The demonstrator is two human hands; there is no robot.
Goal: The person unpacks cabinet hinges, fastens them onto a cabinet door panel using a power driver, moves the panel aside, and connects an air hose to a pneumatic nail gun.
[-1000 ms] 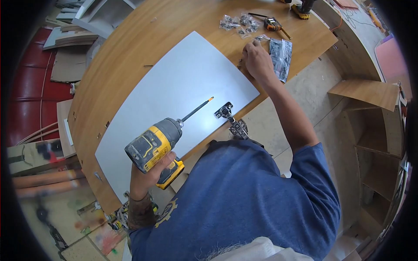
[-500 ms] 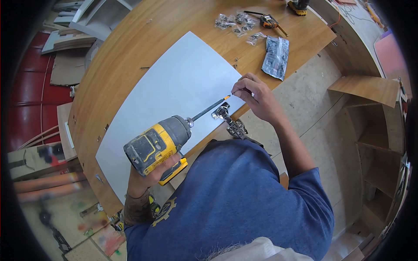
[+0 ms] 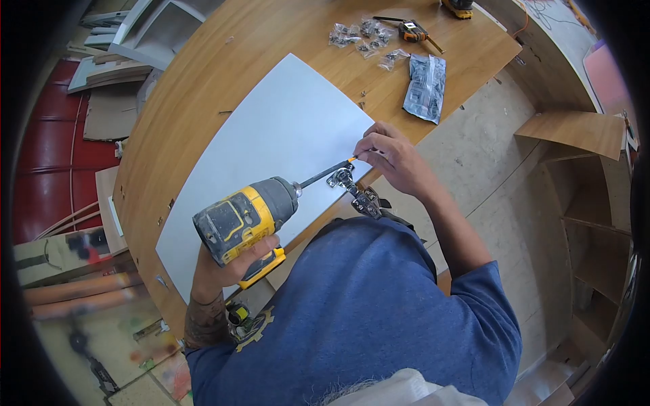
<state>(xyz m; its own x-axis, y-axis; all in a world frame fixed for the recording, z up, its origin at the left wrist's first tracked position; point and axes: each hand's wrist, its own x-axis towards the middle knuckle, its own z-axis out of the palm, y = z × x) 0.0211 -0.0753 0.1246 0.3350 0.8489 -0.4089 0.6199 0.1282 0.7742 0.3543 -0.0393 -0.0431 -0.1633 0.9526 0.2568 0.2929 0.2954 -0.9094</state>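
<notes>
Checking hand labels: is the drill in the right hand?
No, the left hand grips the drill, while the right hand is at the tip of the bit.

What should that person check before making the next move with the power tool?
1. Cordless driver held firmly: ok, the left hand is wrapped around its handle.
2. Right hand clear of the driver bit: not ok, it is at the tip.
3. A screw on that tip: cannot tell, too small and partly hidden.
4. Metal hinge on the white panel: ok, it lies by the edge, partly overhanging.
5. Silver packet off the panel: ok, it lies on the wooden tabletop.
</notes>
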